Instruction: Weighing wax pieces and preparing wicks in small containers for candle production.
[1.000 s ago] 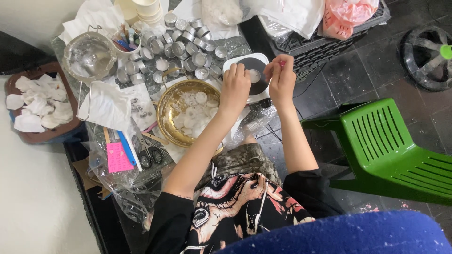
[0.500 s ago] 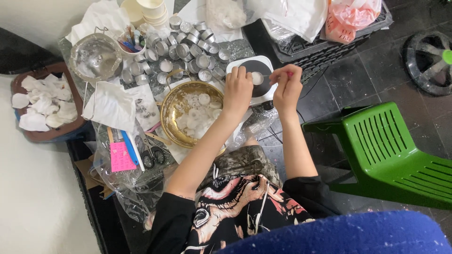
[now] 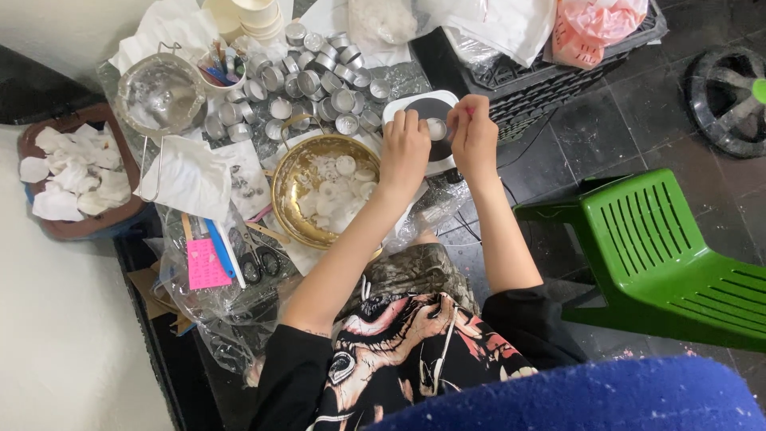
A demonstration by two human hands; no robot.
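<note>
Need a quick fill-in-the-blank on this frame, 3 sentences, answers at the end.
1. Both hands, left hand and right hand, work over a small tin cup that sits on a round ____ hot plate.
2. The gold bowl holds ____ wax discs.
3. The plastic chair on the floor is ____.

Missing words: black; white; green

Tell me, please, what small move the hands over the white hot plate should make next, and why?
Probably lower the right hand a little, so the thin pink-tipped tool it pinches meets the small metal cup. The left hand already steadies that cup on the dark disc of the hot plate, and the tool sits just beside it. What the cup holds is too small to tell.
</note>
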